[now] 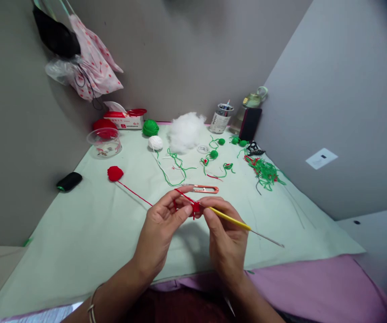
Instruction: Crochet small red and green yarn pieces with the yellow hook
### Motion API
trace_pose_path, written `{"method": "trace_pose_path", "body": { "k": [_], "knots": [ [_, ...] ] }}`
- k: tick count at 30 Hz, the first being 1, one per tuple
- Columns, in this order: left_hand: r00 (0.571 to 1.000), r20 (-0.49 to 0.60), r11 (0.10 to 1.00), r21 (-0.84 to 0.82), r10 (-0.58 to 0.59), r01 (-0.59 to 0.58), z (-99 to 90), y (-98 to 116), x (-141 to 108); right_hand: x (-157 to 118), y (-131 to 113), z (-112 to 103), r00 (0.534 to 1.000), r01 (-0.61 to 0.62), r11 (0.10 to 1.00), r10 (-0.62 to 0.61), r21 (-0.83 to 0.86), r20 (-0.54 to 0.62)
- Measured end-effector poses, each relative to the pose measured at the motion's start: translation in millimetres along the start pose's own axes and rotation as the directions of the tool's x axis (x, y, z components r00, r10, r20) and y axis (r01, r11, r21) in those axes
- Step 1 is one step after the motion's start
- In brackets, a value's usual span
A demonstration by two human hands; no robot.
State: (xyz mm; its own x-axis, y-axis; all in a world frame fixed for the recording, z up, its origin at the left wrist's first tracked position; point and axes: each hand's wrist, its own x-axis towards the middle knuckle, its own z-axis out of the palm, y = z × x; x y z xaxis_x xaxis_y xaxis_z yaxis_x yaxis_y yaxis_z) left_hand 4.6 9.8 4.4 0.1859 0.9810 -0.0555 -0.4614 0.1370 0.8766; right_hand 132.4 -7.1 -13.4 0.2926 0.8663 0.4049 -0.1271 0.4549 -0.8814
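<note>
Between thumb and fingers, my left hand [161,224] pinches a small piece of red crochet [195,207], with red yarn looped over its raised index finger. My right hand [227,237] grips a crochet hook [230,219] by its yellow handle. The hook's near end meets the crochet piece; a bare metal end points to the lower right. From the left hand a red strand runs back to a small red yarn ball [115,173] on the left. Orange thread snips [205,189] lie just beyond my fingers.
White stuffing [186,131], a green yarn ball [150,128] and a white yarn ball [155,143] sit at the back. Right of them are a pen can [220,119] and a bottle [244,112]. Tangled green yarn scraps [266,172] lie right; a clear tub [105,146] stands left.
</note>
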Motion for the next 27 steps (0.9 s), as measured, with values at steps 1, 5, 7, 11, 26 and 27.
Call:
{"method": "trace_pose_path", "body": {
  "k": [1,5,7,11,26,27],
  "knots": [
    [1.000,-0.004,1.000,-0.005,-0.007,0.007,0.3,1,0,0,0,-1,1.000,-0.001,1.000,0.001,-0.018,0.000],
    [0.999,-0.019,0.999,-0.020,-0.050,0.050,0.9,4,-3,-2,4,-4,0.999,0.050,0.993,-0.052,-0.110,-0.011],
    [0.996,-0.022,0.996,-0.036,-0.084,0.083,0.6,6,-3,-2,6,-5,0.997,0.077,0.993,-0.077,-0.092,-0.002],
    [0.993,-0.013,0.991,-0.057,-0.121,0.120,-1.4,8,-3,-1,6,-8,0.997,0.065,0.998,-0.065,0.001,0.039],
    [0.959,0.063,0.944,-0.174,-0.275,0.282,-1.7,7,-1,-1,1,-9,0.963,0.257,0.931,-0.226,-0.260,0.145],
    [0.957,0.069,0.941,-0.174,-0.283,0.291,-1.9,8,-1,1,0,-10,0.979,0.181,0.964,-0.158,-0.196,0.126]
  ]
}}
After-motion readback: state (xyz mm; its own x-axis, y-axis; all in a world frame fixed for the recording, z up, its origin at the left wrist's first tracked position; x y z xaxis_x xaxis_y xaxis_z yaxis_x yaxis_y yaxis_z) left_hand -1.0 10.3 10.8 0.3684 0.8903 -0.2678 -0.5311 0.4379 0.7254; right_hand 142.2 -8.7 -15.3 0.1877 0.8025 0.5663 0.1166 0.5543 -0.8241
